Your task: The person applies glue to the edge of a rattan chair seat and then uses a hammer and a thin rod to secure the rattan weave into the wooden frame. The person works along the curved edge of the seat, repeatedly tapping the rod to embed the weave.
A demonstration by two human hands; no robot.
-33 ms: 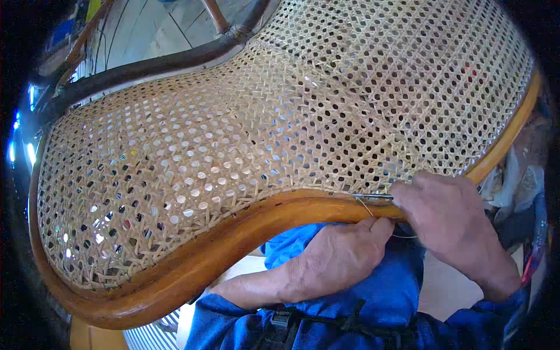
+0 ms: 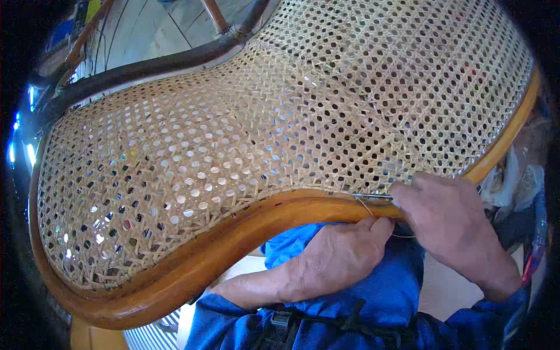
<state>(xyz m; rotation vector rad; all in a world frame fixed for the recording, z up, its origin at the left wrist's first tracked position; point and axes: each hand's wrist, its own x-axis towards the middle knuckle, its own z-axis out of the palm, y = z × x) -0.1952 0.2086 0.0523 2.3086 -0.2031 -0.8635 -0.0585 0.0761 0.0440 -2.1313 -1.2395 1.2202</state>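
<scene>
A woven cane panel (image 2: 280, 128) stretches across a curved wooden frame (image 2: 251, 221). At the frame's near edge, my left hand (image 2: 338, 251) is closed, pinching a thin cane strand (image 2: 364, 206) that runs up to the weave's border. Just to its right, my right hand (image 2: 446, 213) is closed round a slim metal tool, most of it hidden by the fingers. The tool's thin shaft (image 2: 376, 196) points left and lies along the seam between wood and cane. Which kind of tool it is, I cannot tell.
A dark curved rail (image 2: 157, 67) bounds the far left side of the panel. Crumpled clear plastic (image 2: 513, 181) hangs beyond the frame on the right. Blue cloth (image 2: 373, 286) covers my lap under my hands. A white slatted surface (image 2: 154, 335) shows at the lower left.
</scene>
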